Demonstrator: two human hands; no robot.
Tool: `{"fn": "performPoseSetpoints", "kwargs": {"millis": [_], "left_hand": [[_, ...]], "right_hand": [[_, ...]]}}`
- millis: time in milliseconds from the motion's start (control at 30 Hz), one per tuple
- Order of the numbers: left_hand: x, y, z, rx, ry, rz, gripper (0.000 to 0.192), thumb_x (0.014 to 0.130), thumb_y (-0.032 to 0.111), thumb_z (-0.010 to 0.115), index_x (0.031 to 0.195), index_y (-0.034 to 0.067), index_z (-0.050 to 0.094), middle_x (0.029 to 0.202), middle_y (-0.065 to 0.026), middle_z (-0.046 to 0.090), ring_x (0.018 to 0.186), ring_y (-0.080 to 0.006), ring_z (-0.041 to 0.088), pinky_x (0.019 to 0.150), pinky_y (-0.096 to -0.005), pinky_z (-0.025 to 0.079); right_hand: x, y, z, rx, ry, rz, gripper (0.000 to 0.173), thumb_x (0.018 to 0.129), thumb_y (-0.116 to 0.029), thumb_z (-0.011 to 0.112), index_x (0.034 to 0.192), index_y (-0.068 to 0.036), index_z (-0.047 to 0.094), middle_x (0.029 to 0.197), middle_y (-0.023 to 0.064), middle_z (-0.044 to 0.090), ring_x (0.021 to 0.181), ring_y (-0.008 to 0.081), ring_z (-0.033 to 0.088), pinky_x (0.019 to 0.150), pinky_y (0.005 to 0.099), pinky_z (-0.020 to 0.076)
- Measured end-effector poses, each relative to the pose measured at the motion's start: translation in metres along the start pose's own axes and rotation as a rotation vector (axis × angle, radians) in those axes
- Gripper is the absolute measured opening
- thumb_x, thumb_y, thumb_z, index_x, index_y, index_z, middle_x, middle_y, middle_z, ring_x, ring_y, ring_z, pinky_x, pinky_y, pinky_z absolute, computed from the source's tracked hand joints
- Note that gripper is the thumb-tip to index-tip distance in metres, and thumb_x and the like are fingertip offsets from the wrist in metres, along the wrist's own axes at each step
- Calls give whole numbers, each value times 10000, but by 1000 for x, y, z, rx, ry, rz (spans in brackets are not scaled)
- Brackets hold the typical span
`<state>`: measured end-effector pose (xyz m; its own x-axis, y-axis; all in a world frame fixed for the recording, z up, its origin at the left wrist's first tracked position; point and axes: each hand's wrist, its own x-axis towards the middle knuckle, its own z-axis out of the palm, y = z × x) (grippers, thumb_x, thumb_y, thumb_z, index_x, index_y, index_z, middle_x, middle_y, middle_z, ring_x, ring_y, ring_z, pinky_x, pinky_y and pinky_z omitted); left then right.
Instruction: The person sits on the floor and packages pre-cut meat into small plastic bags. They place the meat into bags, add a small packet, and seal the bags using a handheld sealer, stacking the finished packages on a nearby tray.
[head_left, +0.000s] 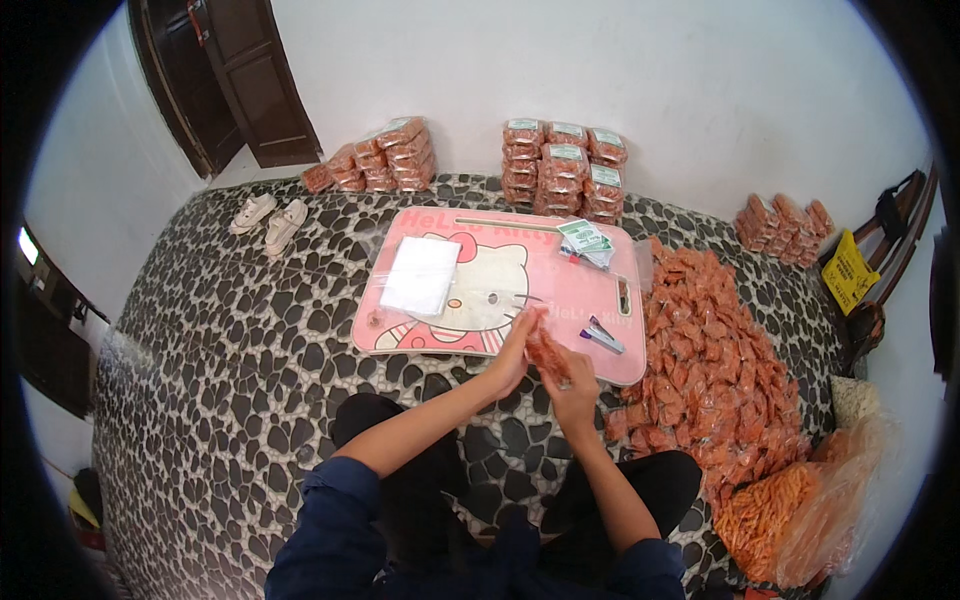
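Both hands hold one small clear plastic packet of orange-red snack (549, 355) over the near edge of a pink low table (480, 341) with a cartoon cat. My left hand (514, 356) grips its upper end, my right hand (576, 388) its lower end. On the table's left part lies a stack of white plastic bags (420, 276). A stapler (602, 336) rests to the right of the hands. Printed green-and-white labels (586, 237) lie at the table's back right, partly over clear plastic.
Small filled packets (705, 352) form a large heap right of the table. Nearer stands a big clear bag of orange snack sticks (772, 517). Stacked larger packs (564, 169) line the wall, with more at left (405, 154) and right (784, 229). Pale shoes (285, 225) lie back left.
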<state>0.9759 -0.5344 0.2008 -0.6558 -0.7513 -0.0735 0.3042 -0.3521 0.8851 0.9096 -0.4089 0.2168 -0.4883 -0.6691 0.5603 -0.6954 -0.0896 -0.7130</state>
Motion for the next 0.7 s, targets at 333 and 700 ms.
{"fn": "performPoseSetpoints", "kwargs": {"millis": [333,700], "left_hand": [[30,-7,-67,1274,126,564,460,787,87,677,1207,36,499,967,-142,457,873,-280,485,777,-382,419],[2,-8,-24,1084,189,694,130,902,96,559,1014,45,600,933,-125,612,736,-287,623,617,-353,481]], "right_hand": [[-1,15,-10,13,-8,143,414,737,-9,723,1136,-34,616,1003,102,639,926,232,599,801,330,484],[-15,21,19,-4,-123,259,406,759,-79,721,1136,14,604,938,187,653,823,270,632,760,349,494]]}}
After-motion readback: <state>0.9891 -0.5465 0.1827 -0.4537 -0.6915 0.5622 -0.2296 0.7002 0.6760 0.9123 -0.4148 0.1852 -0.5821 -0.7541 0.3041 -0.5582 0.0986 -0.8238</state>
